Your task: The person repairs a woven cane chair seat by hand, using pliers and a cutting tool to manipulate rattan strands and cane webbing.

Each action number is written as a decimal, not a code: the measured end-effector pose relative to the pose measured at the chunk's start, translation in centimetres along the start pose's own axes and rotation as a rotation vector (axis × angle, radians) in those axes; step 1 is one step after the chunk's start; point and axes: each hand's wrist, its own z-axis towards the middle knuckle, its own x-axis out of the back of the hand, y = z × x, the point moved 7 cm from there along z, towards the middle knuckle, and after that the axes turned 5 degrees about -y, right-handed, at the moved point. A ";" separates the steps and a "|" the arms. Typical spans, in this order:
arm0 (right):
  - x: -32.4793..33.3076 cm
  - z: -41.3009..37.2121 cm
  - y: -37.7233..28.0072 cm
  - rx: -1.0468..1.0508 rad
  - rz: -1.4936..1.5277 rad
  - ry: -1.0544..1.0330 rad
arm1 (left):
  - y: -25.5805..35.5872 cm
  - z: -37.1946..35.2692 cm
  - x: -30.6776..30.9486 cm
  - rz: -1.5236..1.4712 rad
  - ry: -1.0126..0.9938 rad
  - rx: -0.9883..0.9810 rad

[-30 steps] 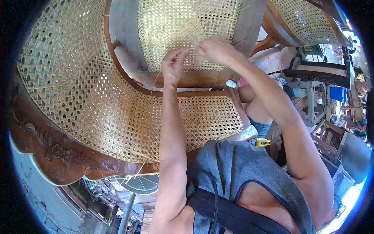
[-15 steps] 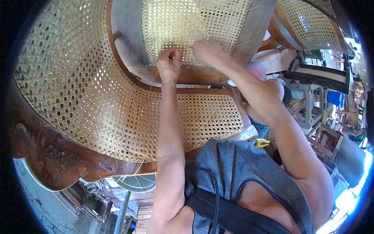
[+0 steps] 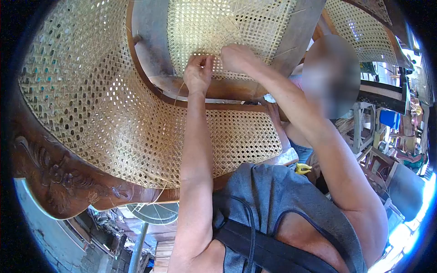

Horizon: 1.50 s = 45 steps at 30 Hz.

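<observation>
A woven cane panel (image 3: 205,32) in a wooden frame (image 3: 236,89) lies ahead of me. At its near edge my left hand (image 3: 198,76) is closed, thumb and fingers bent together against the weave. A thin cane strand (image 3: 178,101) trails down from beside it, apparently pinched in the fingers. Just to the right, my right hand (image 3: 237,59) is closed in a loose fist over the same panel. Whatever its fingers grip is hidden from me. Loose strand ends (image 3: 291,51) stick out along the panel's right side.
A larger curved cane surface (image 3: 91,100) with a carved wooden rail (image 3: 59,177) spreads left and below my arms. Another person (image 3: 332,77), blurred, is at the right. Behind are another cane panel (image 3: 359,32), a wooden stand (image 3: 364,127) and a yellow clamp (image 3: 302,169).
My right hand has shifted slightly left, closer to my left hand. The left fingers have tipped forward onto the weave. The other person's blurred head has come into view at the right.
</observation>
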 end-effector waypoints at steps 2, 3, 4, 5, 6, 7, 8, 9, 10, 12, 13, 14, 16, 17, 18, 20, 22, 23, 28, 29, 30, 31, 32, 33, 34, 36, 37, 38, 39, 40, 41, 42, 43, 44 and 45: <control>-0.3 0.0 0.2 -0.015 0.038 -0.058 | -0.1 0.0 -0.2 0.061 -0.067 0.033; -0.2 0.1 0.4 -0.035 0.036 -0.053 | -0.1 0.1 -0.4 0.059 -0.065 0.033; -0.2 0.2 0.6 -0.054 0.035 -0.049 | -0.1 0.2 -1.0 0.038 -0.083 0.041; -0.2 0.4 0.6 -0.053 0.033 -0.048 | -0.2 0.3 -1.3 0.017 -0.098 0.048; -0.2 0.4 0.5 -0.075 0.066 -0.073 | -0.4 0.1 -1.2 0.016 -0.098 0.045; -0.3 0.3 0.8 -0.111 0.104 -0.094 | -0.4 -0.4 -0.6 0.112 -0.076 0.044; -1.3 1.0 0.9 -0.110 0.086 -0.101 | 0.4 -0.8 -0.8 0.185 -0.064 0.022; -1.8 -0.1 0.2 0.158 -0.038 0.120 | 1.7 -1.5 0.0 0.088 -0.167 0.049; -1.6 -0.8 1.0 0.051 0.026 0.367 | 0.5 -1.4 -0.9 0.062 -0.172 0.006; -1.5 -0.9 1.1 0.076 0.106 0.376 | 1.3 -1.2 -1.1 0.038 -0.030 -0.135; -1.8 -0.9 1.8 0.022 0.130 0.346 | 1.1 -1.6 -1.7 0.026 0.021 -0.157; -0.9 -1.8 3.3 -0.012 0.135 0.371 | 1.1 -1.5 -1.7 0.035 0.086 -0.161; -0.8 -3.0 3.5 0.011 0.164 0.172 | 1.8 -1.1 -1.8 0.150 0.073 -0.114; -0.2 -4.2 4.8 -0.091 0.197 0.144 | 1.7 -1.7 -1.6 0.266 0.075 -0.033; -1.4 -2.5 6.8 -0.071 0.019 0.222 | 2.1 -2.2 -1.6 0.305 0.083 -0.036; 0.3 -4.1 11.1 0.041 0.159 0.462 | 2.5 -2.5 -1.2 0.403 0.100 -0.030; 1.9 -4.8 10.4 -0.097 0.050 0.253 | 2.1 -2.4 -0.3 0.516 0.135 0.009; 2.2 -5.1 10.1 -0.102 0.108 0.296 | 1.6 -2.1 -0.2 0.409 0.084 0.054; 4.0 -7.6 7.2 0.008 0.075 0.304 | 6.6 0.3 1.1 0.374 0.083 -0.215; 3.9 -7.7 6.9 0.030 0.054 0.327 | 8.5 0.4 0.8 0.332 0.088 -0.419; 4.0 -7.9 6.6 0.030 0.051 0.328 | 8.5 0.7 0.2 0.330 0.091 -0.419; 4.4 -8.1 6.2 0.055 0.070 0.327 | 7.0 1.5 -1.9 -0.117 -0.197 -0.207; 4.7 -8.0 5.9 0.081 0.089 0.325 | 6.0 1.3 -4.2 -0.564 -0.474 0.018; 4.8 -7.8 5.7 0.083 0.086 0.327 | 5.5 1.0 -4.3 -0.583 -0.475 0.074; 4.9 -7.4 5.6 0.089 0.091 0.346 | 5.4 1.0 -4.4 -0.585 -0.471 0.071; 4.2 -6.2 5.3 0.095 0.097 0.354 | 4.7 0.9 -3.4 -0.827 -0.256 0.064; 3.3 -5.0 5.5 0.053 0.095 0.316 | 4.1 0.5 -3.5 -0.830 -0.253 0.068; 2.4 -3.9 5.6 0.013 0.095 0.277 | 3.0 0.3 -2.9 -0.763 -0.177 0.084; 2.1 -3.4 5.0 0.016 0.094 0.272 | 2.1 0.1 -2.4 -0.693 -0.103 0.098; 0.9 -2.9 4.6 -0.006 0.073 0.161 | 1.5 -0.1 -2.3 -0.691 -0.103 0.104; 0.0 -2.4 4.2 -0.026 0.051 0.053 | 0.9 -0.1 -1.8 -0.549 -0.043 0.094; -0.1 -2.2 3.9 -0.024 0.048 0.052 | 0.8 0.0 -1.2 -0.410 0.019 0.082; -0.3 -2.1 3.7 -0.032 0.046 0.042 | 0.7 -0.1 -1.1 -0.410 0.021 0.085; -0.5 -1.9 3.5 -0.040 0.044 0.033 | 0.8 -0.1 -1.0 -0.361 0.013 0.072; -0.3 -1.9 3.1 -0.039 0.042 0.029 | 0.8 -0.1 -1.0 -0.312 0.005 0.060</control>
